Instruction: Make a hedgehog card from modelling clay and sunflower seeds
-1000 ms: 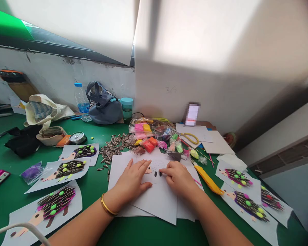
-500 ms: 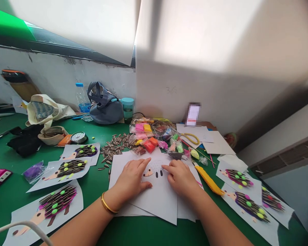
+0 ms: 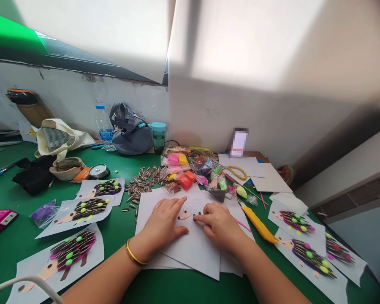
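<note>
On a stack of white paper (image 3: 190,253) in front of me is a hedgehog picture (image 3: 186,213) with a peach clay face, a faint drawn body and dark clay feet. My left hand (image 3: 166,219) rests flat on the sheet left of the face, its thumb and fingers spread. My right hand (image 3: 220,221) touches the picture with an outstretched index finger at one dark foot, partly covering the feet. The other right fingers are curled, and nothing shows in that hand.
Behind the paper lie sunflower seeds (image 3: 145,179) and bagged coloured clay (image 3: 185,179). A yellow utility knife (image 3: 259,223) is right of the stack. Hedgehog pictures flank me, one (image 3: 60,261) at left and others (image 3: 310,253) at right. A white cable (image 3: 28,278) crosses the lower left.
My right index finger has moved down and slightly left, from beside the drawn body onto a dark foot. My left hand stays in place; the view has shifted slightly.
</note>
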